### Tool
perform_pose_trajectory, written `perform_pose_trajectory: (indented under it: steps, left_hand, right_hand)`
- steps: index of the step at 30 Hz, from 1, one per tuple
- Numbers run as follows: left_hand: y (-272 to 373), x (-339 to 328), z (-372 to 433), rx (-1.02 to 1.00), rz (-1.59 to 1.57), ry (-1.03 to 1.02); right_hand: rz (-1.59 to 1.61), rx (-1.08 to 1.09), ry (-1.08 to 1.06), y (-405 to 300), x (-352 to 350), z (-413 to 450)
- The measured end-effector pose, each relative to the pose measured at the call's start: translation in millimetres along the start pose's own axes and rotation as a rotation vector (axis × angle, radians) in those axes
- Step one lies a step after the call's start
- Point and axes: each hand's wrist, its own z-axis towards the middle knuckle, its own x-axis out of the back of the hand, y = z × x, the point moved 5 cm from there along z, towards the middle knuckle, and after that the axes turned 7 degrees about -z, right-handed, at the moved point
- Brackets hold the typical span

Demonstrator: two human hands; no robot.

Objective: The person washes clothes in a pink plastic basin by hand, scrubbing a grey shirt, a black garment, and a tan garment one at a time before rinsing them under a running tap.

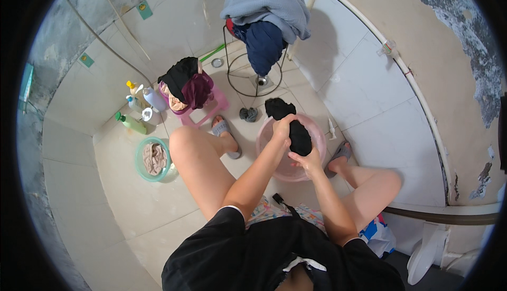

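Note:
A black cloth garment point(300, 138) is bunched lengthwise between my hands, over a pink plastic basin point(263, 134). My left hand point(282, 128) grips its middle, and a loose end spills past the far rim of the basin. Lower down, my right hand point(309, 161) holds the near end, fingers curled beneath it. The basin stands on the tiled floor between my feet; how much water is in it I cannot tell. Just left of the basin, a small dark grey cloth bundle point(248, 114) lies on the floor.
A pink stool point(218, 101) bears dark clothes point(180, 79). Behind the basin, a wire-framed stand point(233, 87) carries a grey-blue textile point(265, 8) and navy cloth point(264, 47). Several pump bottles point(132, 123) and a green basin point(139, 168) with beige cloth point(154, 159) are at left.

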Motion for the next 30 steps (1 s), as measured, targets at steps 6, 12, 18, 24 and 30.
perform_pose_trajectory:
  steps: [6,12,18,24,30]
  left_hand:
    - [17,-64,-62,-0.123,0.217,-0.42]
    - [30,-93,-98,0.023,0.293,-0.713]
    - [41,-112,-123,0.187,0.426,-0.992]
    - [52,-65,-56,0.32,0.44,-0.453]
    - [57,-6,-32,0.156,0.432,0.089]
  right_hand:
    - [0.433,-0.138,-0.26,-34,8,-14]
    - [0.542,-0.274,-0.73,-56,0,-29]
    - [0.727,-0.204,-1.141,-76,-32,-43]
    - [0.556,-0.374,-0.755,-59,-27,-11]
    - [-0.347,0.134,0.05,-39,17,21]
